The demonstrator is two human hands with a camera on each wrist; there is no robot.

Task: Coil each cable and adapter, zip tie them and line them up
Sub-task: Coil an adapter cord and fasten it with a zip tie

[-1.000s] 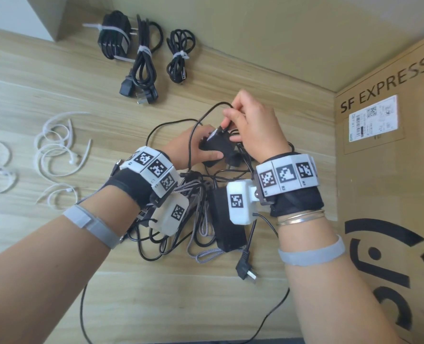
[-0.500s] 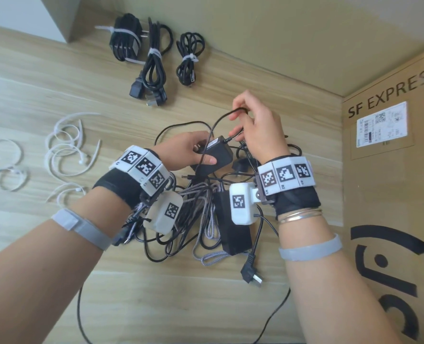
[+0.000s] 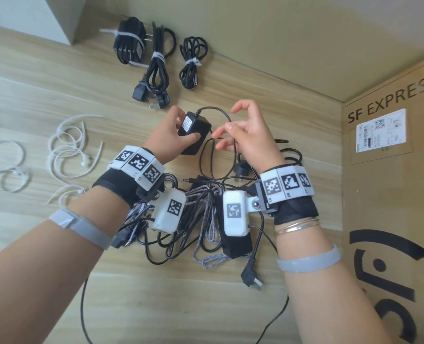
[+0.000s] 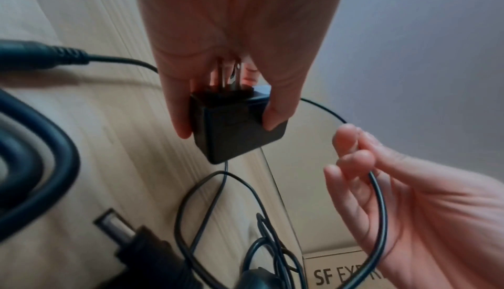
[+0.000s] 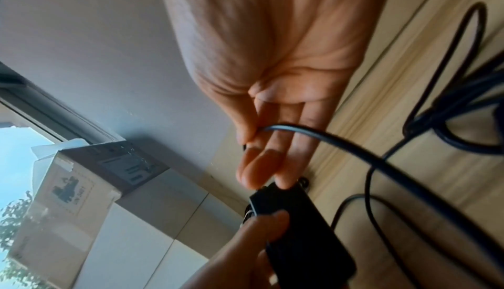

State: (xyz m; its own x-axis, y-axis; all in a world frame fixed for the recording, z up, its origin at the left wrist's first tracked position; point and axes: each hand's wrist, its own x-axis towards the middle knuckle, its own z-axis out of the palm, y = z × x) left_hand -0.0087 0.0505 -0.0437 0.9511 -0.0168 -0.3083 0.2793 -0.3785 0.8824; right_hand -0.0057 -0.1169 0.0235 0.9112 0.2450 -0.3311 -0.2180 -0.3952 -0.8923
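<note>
Nearest me, the tangled pile of cables (image 3: 196, 219) lies on the table (image 3: 156, 294) under my wrists. Just beyond the pile, my left hand (image 3: 171, 135) grips the black power adapter (image 3: 193, 132) between thumb and fingers, lifted clear of the pile. My right hand (image 3: 248, 135) is beside the adapter, index and thumb pinching its thin cable (image 3: 221, 115), the other fingers spread. Half a second ago that hand was at the adapter itself; now it has slid along the cable. Beyond the adapter, three zip-tied bundles (image 3: 156, 63) lie in a row.
</note>
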